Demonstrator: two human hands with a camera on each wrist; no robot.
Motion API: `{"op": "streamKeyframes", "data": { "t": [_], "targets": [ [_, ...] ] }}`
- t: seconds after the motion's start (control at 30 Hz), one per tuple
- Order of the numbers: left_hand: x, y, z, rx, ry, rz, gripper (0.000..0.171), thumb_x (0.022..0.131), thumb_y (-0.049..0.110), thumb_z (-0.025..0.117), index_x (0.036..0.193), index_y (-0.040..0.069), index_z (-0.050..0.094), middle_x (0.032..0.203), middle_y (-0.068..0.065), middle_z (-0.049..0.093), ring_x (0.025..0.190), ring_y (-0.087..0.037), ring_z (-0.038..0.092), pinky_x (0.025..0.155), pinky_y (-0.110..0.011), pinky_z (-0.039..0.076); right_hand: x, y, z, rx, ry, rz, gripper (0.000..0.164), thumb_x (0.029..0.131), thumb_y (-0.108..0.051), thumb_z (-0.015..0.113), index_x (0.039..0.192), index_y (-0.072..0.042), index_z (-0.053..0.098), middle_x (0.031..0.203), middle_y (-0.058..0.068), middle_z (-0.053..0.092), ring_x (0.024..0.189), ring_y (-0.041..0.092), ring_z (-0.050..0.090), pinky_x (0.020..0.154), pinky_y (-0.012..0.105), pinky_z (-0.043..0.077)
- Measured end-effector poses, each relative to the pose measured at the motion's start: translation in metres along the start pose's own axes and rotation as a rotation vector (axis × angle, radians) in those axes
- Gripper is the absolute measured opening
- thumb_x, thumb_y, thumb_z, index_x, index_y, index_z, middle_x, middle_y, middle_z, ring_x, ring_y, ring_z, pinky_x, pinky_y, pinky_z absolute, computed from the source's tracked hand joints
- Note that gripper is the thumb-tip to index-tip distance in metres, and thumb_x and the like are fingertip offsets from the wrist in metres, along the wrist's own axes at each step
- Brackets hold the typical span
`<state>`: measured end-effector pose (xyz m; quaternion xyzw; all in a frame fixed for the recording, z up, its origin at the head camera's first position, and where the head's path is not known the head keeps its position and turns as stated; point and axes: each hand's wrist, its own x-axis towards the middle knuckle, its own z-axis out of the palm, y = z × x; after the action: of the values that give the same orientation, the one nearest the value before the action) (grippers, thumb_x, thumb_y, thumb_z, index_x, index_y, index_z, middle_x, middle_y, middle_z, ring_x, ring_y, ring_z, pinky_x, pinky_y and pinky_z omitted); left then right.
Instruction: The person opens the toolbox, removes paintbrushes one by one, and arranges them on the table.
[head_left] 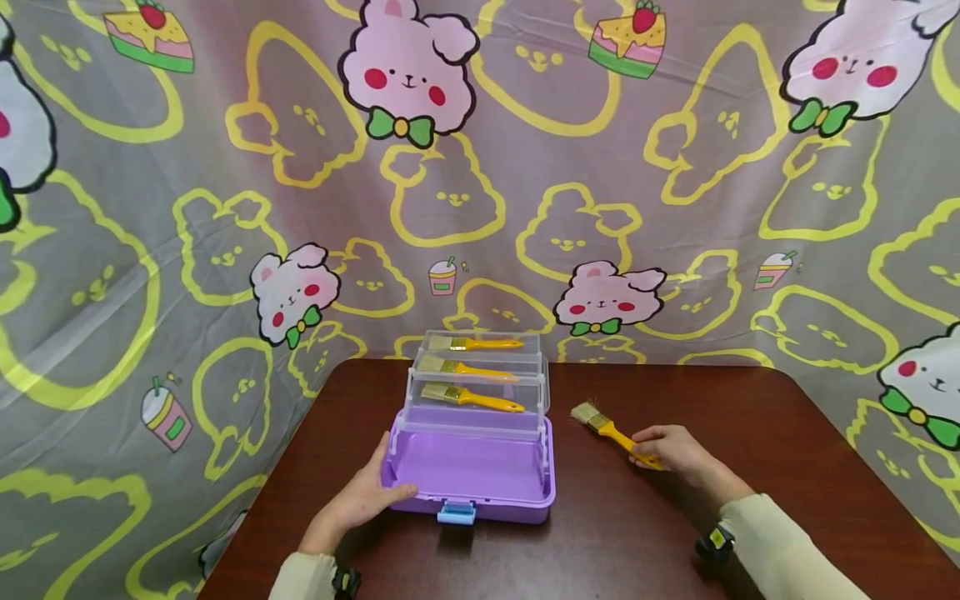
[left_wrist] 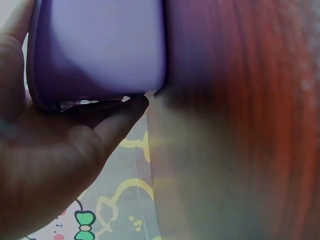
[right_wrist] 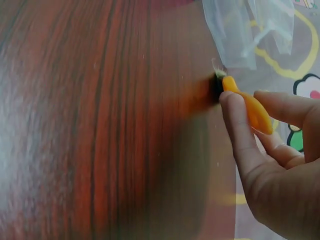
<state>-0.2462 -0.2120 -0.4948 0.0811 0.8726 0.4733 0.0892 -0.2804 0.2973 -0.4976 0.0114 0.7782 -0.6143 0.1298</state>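
Observation:
My right hand pinches the yellow handle of a paintbrush between thumb and fingers. Its pale bristles point up and left, toward the box. In the right wrist view the end of the paintbrush handle shows between thumb and fingers. A purple toolbox stands unfolded on the table. My left hand grips its left front corner, the thumb at the front rim and the fingers along the side. Clear stepped trays rise behind the purple base, holding an upper brush, a middle brush and a lower brush.
A light blue latch hangs on the toolbox front. Everything stands on a dark brown wooden table with rounded back corners. A patterned cloth hangs behind and at both sides. Each wrist wears a dark strapped device.

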Motion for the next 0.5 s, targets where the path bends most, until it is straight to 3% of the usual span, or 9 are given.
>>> {"op": "streamKeyframes", "data": {
  "t": [0.3,0.5],
  "targets": [
    [0.001,-0.002,0.001,0.003,0.007,0.019,0.111,0.079,0.032,0.077,0.150,0.001,-0.002,0.152,-0.026,0.015,0.131,-0.043,0.032,0.103,-0.060,0.025,-0.002,-0.007,0.020,-0.055,-0.073,0.082,0.032,0.086,-0.005,0.064,0.110,0.015,0.054,0.086,0.016,0.066,0.076,0.026,0.067,0.066,0.038,0.056],
    [0.002,-0.003,0.002,-0.001,0.010,0.028,0.111,0.079,0.031,0.077,0.150,0.000,-0.003,0.152,-0.027,0.014,0.130,-0.042,0.033,0.103,-0.059,0.026,0.003,-0.004,0.033,-0.066,-0.100,0.102,0.023,0.086,-0.006,0.064,0.100,0.011,0.060,0.076,0.007,0.065,0.067,0.019,0.065,0.060,0.031,0.055]
  ]
}}
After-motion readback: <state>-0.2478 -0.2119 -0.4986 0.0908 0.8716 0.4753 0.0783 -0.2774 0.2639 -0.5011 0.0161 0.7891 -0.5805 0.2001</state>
